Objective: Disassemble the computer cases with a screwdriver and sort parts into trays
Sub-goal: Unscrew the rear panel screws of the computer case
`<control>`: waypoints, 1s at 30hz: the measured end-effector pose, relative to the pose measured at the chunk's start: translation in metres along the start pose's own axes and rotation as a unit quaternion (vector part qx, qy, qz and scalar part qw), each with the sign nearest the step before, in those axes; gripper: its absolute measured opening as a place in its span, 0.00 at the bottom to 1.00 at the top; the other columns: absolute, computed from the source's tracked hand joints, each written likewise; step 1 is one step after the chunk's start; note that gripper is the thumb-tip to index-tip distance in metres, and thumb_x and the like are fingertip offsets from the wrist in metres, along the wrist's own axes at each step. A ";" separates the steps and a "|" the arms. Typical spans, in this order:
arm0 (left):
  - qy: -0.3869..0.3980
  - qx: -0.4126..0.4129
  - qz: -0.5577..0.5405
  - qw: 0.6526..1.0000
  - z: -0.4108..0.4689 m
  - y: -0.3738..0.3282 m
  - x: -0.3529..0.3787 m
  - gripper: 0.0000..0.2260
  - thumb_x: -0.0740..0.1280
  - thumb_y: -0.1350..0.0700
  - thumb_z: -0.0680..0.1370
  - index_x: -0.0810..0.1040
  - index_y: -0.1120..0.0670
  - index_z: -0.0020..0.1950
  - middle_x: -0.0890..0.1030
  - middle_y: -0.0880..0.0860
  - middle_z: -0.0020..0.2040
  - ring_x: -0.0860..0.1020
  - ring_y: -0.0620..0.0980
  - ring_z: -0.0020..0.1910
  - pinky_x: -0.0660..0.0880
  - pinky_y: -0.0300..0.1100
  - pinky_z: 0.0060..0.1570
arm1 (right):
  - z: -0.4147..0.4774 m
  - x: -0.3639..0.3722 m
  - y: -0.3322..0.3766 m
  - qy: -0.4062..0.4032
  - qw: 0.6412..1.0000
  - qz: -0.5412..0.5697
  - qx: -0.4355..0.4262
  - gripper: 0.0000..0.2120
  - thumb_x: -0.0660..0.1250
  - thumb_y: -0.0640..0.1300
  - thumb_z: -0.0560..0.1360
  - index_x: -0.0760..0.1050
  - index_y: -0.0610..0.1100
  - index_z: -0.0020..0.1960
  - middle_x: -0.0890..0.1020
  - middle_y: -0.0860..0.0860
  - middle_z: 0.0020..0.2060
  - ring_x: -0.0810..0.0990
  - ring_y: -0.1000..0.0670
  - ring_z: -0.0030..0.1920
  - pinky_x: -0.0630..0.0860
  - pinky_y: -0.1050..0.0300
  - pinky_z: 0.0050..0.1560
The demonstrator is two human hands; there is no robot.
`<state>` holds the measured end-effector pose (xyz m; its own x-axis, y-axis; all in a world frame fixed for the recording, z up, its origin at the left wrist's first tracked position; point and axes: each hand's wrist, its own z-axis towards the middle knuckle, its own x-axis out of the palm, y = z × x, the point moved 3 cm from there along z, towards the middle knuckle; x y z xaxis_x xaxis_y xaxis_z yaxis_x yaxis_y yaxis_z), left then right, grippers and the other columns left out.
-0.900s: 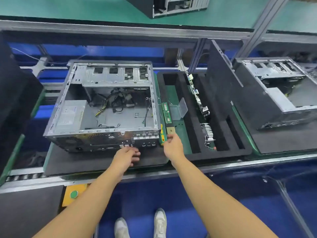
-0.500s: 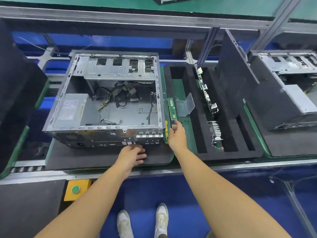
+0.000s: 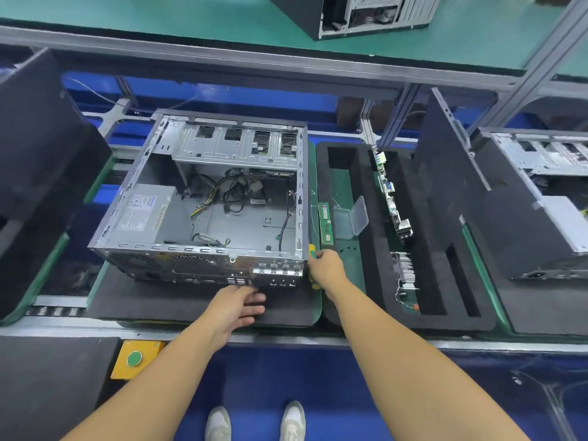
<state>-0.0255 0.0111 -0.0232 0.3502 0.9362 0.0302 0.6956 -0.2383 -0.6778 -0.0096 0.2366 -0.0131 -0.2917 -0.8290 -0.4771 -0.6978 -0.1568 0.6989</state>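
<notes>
Right grip (image 3: 326, 268) holds screwdriver (image 3: 312, 250) — left grip (image 3: 238, 305) slack near case (image 3: 203, 262).

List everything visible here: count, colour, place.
computer case: 1, silver, open, centre
power supply: 1, silver, inside case
RAM stick: 1, green, right of case
plastic box: 1, clear, beside RAM stick
foam tray: 1, black, right of centre
motherboard: 1, green, in tray slot
second case: 1, silver, far right
third case: 1, black, top shelf
push button: 1, green, bottom left
screwdriver: 1, yellow-green, right hand
left hand: 1, fingers loose, by case rear
right hand: 1, grips screwdriver
</notes>
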 end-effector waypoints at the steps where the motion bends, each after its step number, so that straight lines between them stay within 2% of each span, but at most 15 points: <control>1: -0.001 0.002 0.003 1.000 -0.003 -0.002 -0.001 0.09 0.64 0.54 0.82 0.77 0.56 0.59 0.87 0.51 0.47 0.85 0.53 0.48 0.78 0.45 0.44 | -0.002 0.000 0.000 -0.006 1.000 0.013 -0.003 0.13 0.62 0.43 0.81 0.65 0.47 0.38 0.70 0.49 0.32 0.66 0.50 0.30 0.69 0.61 0.28; 5: -0.007 0.030 0.020 0.999 -0.017 -0.014 -0.006 0.08 0.63 0.54 0.83 0.78 0.55 0.58 0.87 0.51 0.48 0.85 0.52 0.47 0.78 0.44 0.43 | -0.015 0.000 0.008 -0.019 0.993 0.116 -0.007 0.06 0.57 0.45 0.82 0.68 0.44 0.48 0.72 0.49 0.38 0.67 0.52 0.34 0.63 0.57 0.31; 8: -0.017 0.073 0.054 0.996 -0.034 -0.022 -0.018 0.08 0.64 0.54 0.82 0.80 0.53 0.57 0.86 0.50 0.49 0.85 0.51 0.48 0.79 0.44 0.45 | -0.025 -0.008 0.015 -0.008 0.981 0.192 -0.007 0.08 0.53 0.44 0.83 0.70 0.44 0.54 0.77 0.50 0.39 0.71 0.53 0.33 0.67 0.58 0.33; 12: -0.054 0.174 0.124 0.975 -0.058 -0.045 -0.045 0.09 0.60 0.58 0.82 0.80 0.49 0.54 0.86 0.46 0.49 0.85 0.47 0.44 0.79 0.44 0.45 | -0.044 -0.025 0.032 0.008 0.967 0.247 -0.064 0.04 0.58 0.44 0.76 0.70 0.47 0.47 0.73 0.52 0.29 0.69 0.50 0.30 0.67 0.56 0.34; 14: -0.037 0.223 0.166 0.960 -0.070 -0.065 -0.053 0.08 0.61 0.57 0.82 0.78 0.46 0.54 0.85 0.45 0.49 0.85 0.46 0.42 0.78 0.43 0.44 | -0.057 -0.028 0.043 0.023 0.962 0.261 -0.076 0.08 0.59 0.49 0.71 0.71 0.46 0.46 0.71 0.53 0.26 0.68 0.51 0.27 0.65 0.58 0.31; 16: -0.009 0.271 0.221 0.937 -0.081 -0.086 -0.060 0.10 0.61 0.58 0.82 0.76 0.43 0.55 0.84 0.43 0.49 0.84 0.44 0.42 0.77 0.46 0.44 | -0.070 -0.028 0.053 0.001 0.968 0.234 -0.091 0.07 0.59 0.50 0.73 0.70 0.47 0.43 0.71 0.54 0.25 0.68 0.52 0.24 0.64 0.58 0.30; 19: -0.027 0.353 0.332 0.874 -0.090 -0.116 -0.077 0.10 0.63 0.55 0.81 0.76 0.39 0.52 0.82 0.36 0.49 0.81 0.40 0.45 0.78 0.45 0.45 | -0.089 -0.029 0.062 -0.070 0.970 0.197 -0.120 0.07 0.57 0.48 0.77 0.69 0.48 0.43 0.71 0.55 0.26 0.69 0.52 0.27 0.64 0.57 0.31; 21: -0.046 0.403 0.415 0.815 -0.091 -0.130 -0.092 0.09 0.65 0.54 0.80 0.75 0.38 0.53 0.78 0.36 0.55 0.77 0.37 0.51 0.74 0.42 0.54 | -0.102 -0.023 0.069 -0.089 0.969 0.190 -0.129 0.07 0.56 0.48 0.78 0.69 0.48 0.44 0.72 0.53 0.29 0.70 0.52 0.30 0.63 0.58 0.30; 23: -0.069 0.409 0.533 0.738 -0.083 -0.138 -0.112 0.13 0.67 0.51 0.79 0.74 0.42 0.64 0.71 0.44 0.69 0.72 0.45 0.66 0.67 0.49 0.67 | -0.116 -0.013 0.076 -0.082 0.968 0.198 -0.133 0.08 0.56 0.48 0.80 0.70 0.47 0.46 0.73 0.53 0.31 0.71 0.52 0.30 0.65 0.59 0.28; 25: -0.090 0.365 0.646 0.664 -0.073 -0.143 -0.137 0.25 0.68 0.45 0.78 0.67 0.42 0.74 0.58 0.47 0.79 0.60 0.51 0.76 0.58 0.56 0.73 | -0.129 0.003 0.083 -0.047 0.962 0.241 -0.121 0.08 0.56 0.46 0.80 0.72 0.46 0.48 0.74 0.53 0.29 0.70 0.53 0.27 0.66 0.61 0.27; 28: -0.093 0.321 0.721 0.607 -0.054 -0.149 -0.176 0.31 0.70 0.41 0.75 0.62 0.36 0.76 0.47 0.48 0.82 0.50 0.54 0.79 0.54 0.60 0.74 | -0.146 0.033 0.090 0.009 0.953 0.285 -0.103 0.07 0.56 0.44 0.80 0.72 0.44 0.52 0.76 0.50 0.31 0.70 0.51 0.27 0.67 0.59 0.28; 30: -0.089 0.310 0.733 0.599 -0.041 -0.149 -0.191 0.34 0.71 0.40 0.75 0.59 0.35 0.77 0.43 0.49 0.82 0.46 0.58 0.80 0.55 0.62 0.74 | -0.158 0.053 0.090 0.029 0.949 0.295 -0.107 0.06 0.56 0.44 0.82 0.71 0.44 0.53 0.77 0.49 0.33 0.73 0.50 0.28 0.70 0.57 0.31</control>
<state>-0.1707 -0.1423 0.1021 0.1890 -0.1357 -0.9726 -0.6624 -0.7487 -0.0243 0.0154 0.0933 0.1089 -0.5494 -0.8336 0.0568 -0.2728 0.2432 0.9308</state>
